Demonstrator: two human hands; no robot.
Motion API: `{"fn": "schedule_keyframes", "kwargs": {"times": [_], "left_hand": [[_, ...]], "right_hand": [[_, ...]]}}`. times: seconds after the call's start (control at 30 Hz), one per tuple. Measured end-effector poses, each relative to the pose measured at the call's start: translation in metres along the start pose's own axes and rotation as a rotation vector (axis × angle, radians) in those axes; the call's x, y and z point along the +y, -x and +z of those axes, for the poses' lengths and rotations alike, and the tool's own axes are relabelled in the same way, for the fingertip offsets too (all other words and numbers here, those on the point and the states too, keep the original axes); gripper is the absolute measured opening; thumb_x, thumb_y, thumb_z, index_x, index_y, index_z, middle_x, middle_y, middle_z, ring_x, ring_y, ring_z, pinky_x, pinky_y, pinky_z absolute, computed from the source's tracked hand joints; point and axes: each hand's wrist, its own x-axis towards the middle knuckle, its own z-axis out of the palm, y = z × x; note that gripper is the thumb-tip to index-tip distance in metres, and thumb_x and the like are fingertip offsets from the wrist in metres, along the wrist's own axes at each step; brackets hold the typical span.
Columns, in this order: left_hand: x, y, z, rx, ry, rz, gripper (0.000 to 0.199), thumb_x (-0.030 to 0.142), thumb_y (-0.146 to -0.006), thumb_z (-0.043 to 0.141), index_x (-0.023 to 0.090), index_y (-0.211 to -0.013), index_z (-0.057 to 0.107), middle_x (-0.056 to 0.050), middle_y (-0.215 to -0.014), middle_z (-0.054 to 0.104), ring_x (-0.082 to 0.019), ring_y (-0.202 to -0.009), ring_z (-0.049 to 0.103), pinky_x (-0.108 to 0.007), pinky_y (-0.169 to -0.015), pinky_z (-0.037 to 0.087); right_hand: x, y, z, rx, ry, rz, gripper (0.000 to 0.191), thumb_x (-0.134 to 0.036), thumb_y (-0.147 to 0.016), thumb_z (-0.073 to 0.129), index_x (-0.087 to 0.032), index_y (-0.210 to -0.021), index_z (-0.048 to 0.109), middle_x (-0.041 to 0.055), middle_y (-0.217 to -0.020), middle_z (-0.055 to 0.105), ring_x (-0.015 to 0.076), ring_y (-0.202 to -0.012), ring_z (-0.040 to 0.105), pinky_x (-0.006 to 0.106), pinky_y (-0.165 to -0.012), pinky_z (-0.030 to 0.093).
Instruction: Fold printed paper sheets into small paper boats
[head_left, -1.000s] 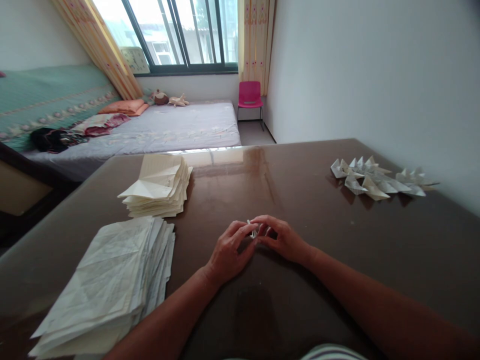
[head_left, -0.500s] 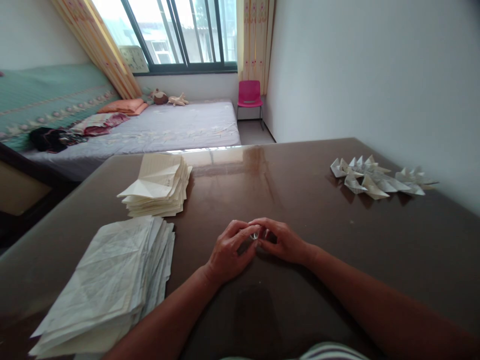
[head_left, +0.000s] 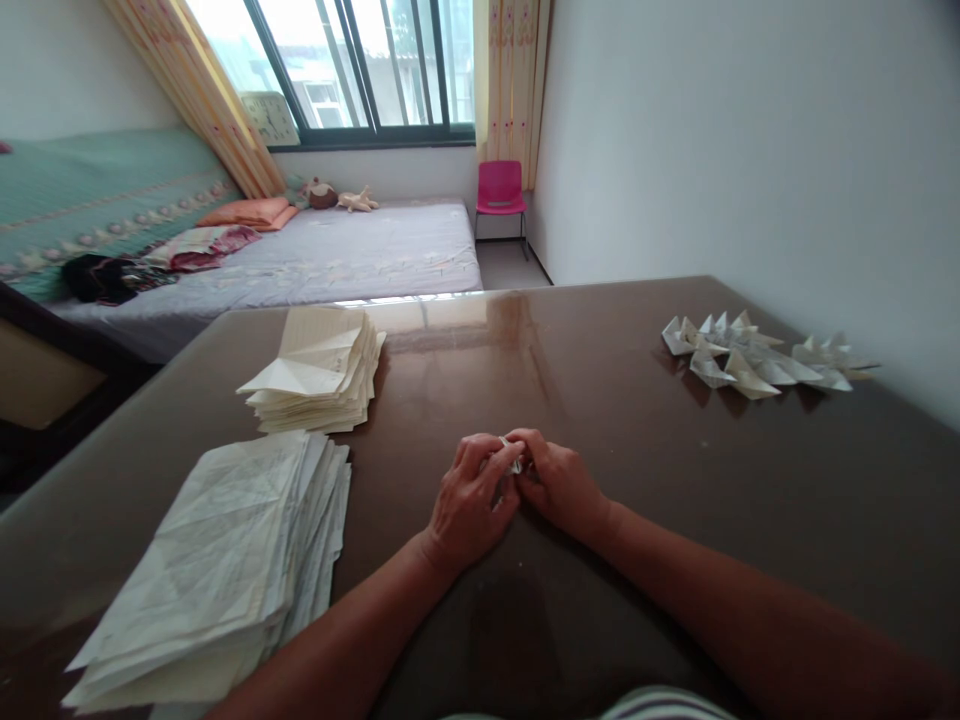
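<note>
Close together over the middle of the table, my left hand and my right hand both pinch one small piece of folded paper. Only a whitish bit of that paper shows between the fingertips; the fingers hide the rest. Both hands are closed, with the fingers bent inward. On the far right of the table lies a group of folded paper boats, well apart from my hands.
Left of my hands, a stack of creased white sheets lies near the front. Behind it is a stack of cream sheets. The shiny brown table meets the wall on the right. A bed and a pink chair stand beyond.
My fingers have drawn closer round the folded paper, and a bit more of its white shows. The right hand has curled inward slightly. The paper stacks and boats stay in place.
</note>
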Motion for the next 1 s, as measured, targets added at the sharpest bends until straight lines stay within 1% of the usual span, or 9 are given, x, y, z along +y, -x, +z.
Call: {"fn": "schedule_keyframes", "kwargs": {"times": [0.1, 0.17, 0.23, 0.3, 0.37, 0.47, 0.73, 0.87, 1.0], "left_hand": [[-0.001, 0.0005, 0.0008, 0.008, -0.05, -0.106, 0.062, 0.013, -0.076, 0.056, 0.019, -0.136, 0.039, -0.012, -0.124, 0.046, -0.024, -0.117, 0.045, -0.041, -0.1, 0.045], [-0.0026, 0.0012, 0.0013, 0.01, -0.041, -0.173, 0.066, 0.016, -0.076, 0.058, 0.019, -0.137, 0.034, -0.013, -0.124, 0.045, -0.023, -0.111, 0.049, -0.04, -0.094, 0.049], [-0.0041, 0.0024, 0.0019, -0.005, 0.003, -0.219, 0.062, 0.016, -0.077, 0.057, 0.02, -0.135, 0.034, -0.009, -0.111, 0.05, -0.018, -0.094, 0.055, -0.035, -0.084, 0.052], [-0.0052, 0.0036, 0.0026, -0.034, 0.058, -0.242, 0.054, 0.014, -0.078, 0.054, 0.021, -0.129, 0.036, -0.004, -0.098, 0.051, -0.015, -0.081, 0.056, -0.03, -0.076, 0.053], [-0.006, 0.0045, 0.0032, -0.047, 0.091, -0.25, 0.045, 0.012, -0.079, 0.052, 0.022, -0.121, 0.039, -0.001, -0.092, 0.05, -0.014, -0.078, 0.055, -0.028, -0.074, 0.052], [-0.0065, 0.0053, 0.0037, -0.028, 0.102, -0.251, 0.033, 0.012, -0.08, 0.053, 0.023, -0.109, 0.042, -0.001, -0.091, 0.049, -0.013, -0.079, 0.055, -0.027, -0.073, 0.051], [-0.0048, 0.0052, 0.003, 0.023, 0.106, -0.241, 0.023, 0.009, -0.079, 0.052, 0.023, -0.094, 0.044, -0.001, -0.094, 0.049, -0.012, -0.077, 0.054, -0.024, -0.071, 0.05], [-0.0036, 0.0048, 0.0014, 0.027, 0.105, -0.231, 0.016, 0.012, -0.082, 0.051, 0.022, -0.094, 0.047, -0.003, -0.098, 0.049, -0.012, -0.078, 0.055, -0.023, -0.068, 0.05], [-0.0039, 0.0061, 0.0008, -0.002, 0.124, -0.239, 0.015, 0.013, -0.086, 0.048, 0.022, -0.098, 0.05, -0.005, -0.108, 0.048, -0.011, -0.081, 0.057, -0.023, -0.069, 0.051]], "right_hand": [[-0.0019, -0.0004, -0.0023, 0.073, 0.093, -0.064, 0.027, -0.021, -0.084, 0.052, -0.019, -0.111, 0.049, 0.0069, -0.091, 0.068, 0.0196, -0.078, 0.062, 0.028, -0.071, 0.041], [-0.0033, -0.0006, -0.0046, 0.085, 0.13, -0.11, 0.023, -0.021, -0.086, 0.052, -0.019, -0.109, 0.05, 0.0069, -0.091, 0.069, 0.0192, -0.078, 0.062, 0.029, -0.072, 0.039], [-0.0043, -0.001, -0.0066, 0.078, 0.159, -0.133, 0.021, -0.021, -0.087, 0.051, -0.018, -0.108, 0.051, 0.0064, -0.089, 0.069, 0.0186, -0.077, 0.062, 0.029, -0.072, 0.038], [-0.0045, -0.0014, -0.0078, 0.068, 0.19, -0.137, 0.019, -0.022, -0.088, 0.05, -0.018, -0.107, 0.051, 0.0058, -0.086, 0.07, 0.0182, -0.075, 0.063, 0.029, -0.071, 0.037], [-0.0038, -0.0017, -0.0083, 0.057, 0.212, -0.135, 0.019, -0.022, -0.088, 0.049, -0.018, -0.106, 0.051, 0.0055, -0.084, 0.07, 0.0179, -0.074, 0.063, 0.028, -0.071, 0.036], [-0.0022, -0.0011, -0.0084, 0.048, 0.212, -0.126, 0.02, -0.022, -0.087, 0.05, -0.019, -0.107, 0.051, 0.0057, -0.085, 0.071, 0.0178, -0.075, 0.063, 0.028, -0.07, 0.036], [-0.0007, 0.0014, -0.0082, 0.083, 0.112, -0.063, 0.032, -0.017, -0.08, 0.052, -0.022, -0.111, 0.046, 0.0032, -0.085, 0.07, 0.0186, -0.072, 0.062, 0.027, -0.067, 0.04], [0.0003, 0.0013, -0.0062, 0.091, -0.003, -0.031, 0.028, -0.014, -0.081, 0.05, -0.023, -0.107, 0.045, 0.0015, -0.082, 0.067, 0.0171, -0.069, 0.061, 0.026, -0.066, 0.042], [0.0032, 0.001, -0.0032, 0.083, -0.167, -0.005, 0.023, -0.014, -0.084, 0.048, -0.025, -0.104, 0.047, 0.0004, -0.082, 0.066, 0.0152, -0.067, 0.06, 0.025, -0.064, 0.043]]}}
